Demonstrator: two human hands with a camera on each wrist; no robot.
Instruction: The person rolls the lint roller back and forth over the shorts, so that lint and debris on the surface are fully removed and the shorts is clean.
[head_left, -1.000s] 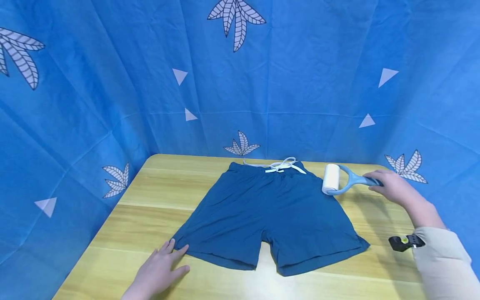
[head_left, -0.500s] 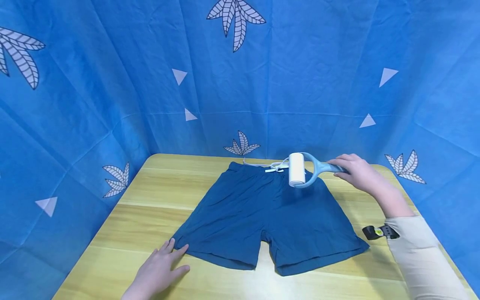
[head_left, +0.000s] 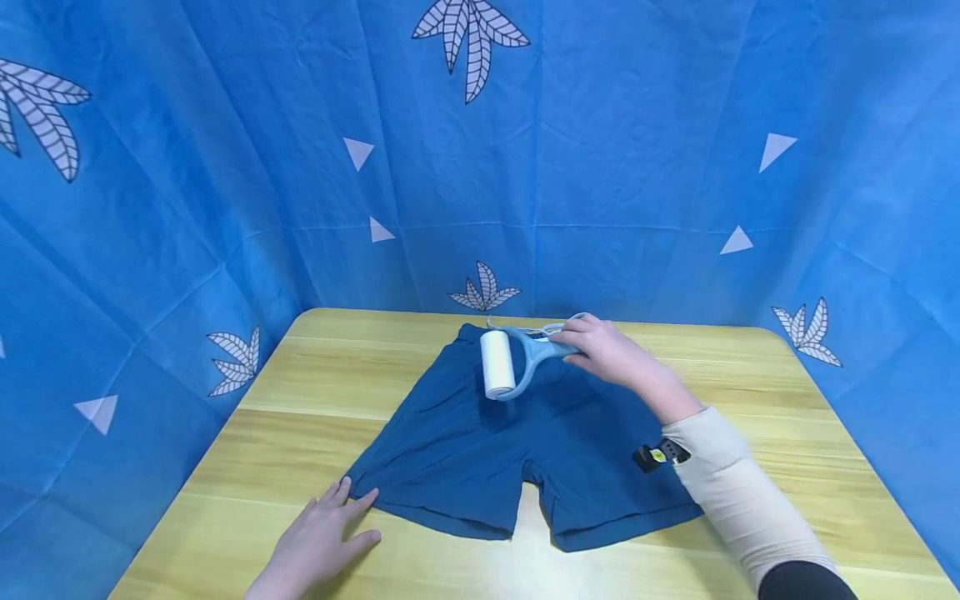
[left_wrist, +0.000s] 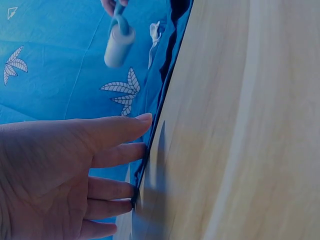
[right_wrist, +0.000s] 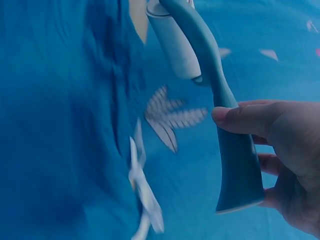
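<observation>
A pair of dark blue shorts (head_left: 450, 442) lies spread flat, its white drawstring (right_wrist: 145, 195) tied in a bow at the waistband. My right hand (head_left: 611, 358) grips the blue handle of a lint roller (head_left: 498, 365) over the upper part of the shorts. In the right wrist view the thumb and fingers hold that handle, and the white roll appears raised off the cloth. At the lower left hem, my left hand (head_left: 318, 533) rests with fingers extended, fingertips touching the fabric's corner. The right forearm hides part of the right leg of the shorts.
The shorts lie on a light wooden table (head_left: 285, 450). Blue curtains (head_left: 615, 167) with white leaf and triangle prints hang behind the table and along both sides. A dark wrist device (head_left: 660, 454) is strapped at the right sleeve.
My right hand has carried the lint roller leftward, from beyond the right edge of the shorts, past the drawstring, to above the left part of the waist. The left hand has stayed in place.
</observation>
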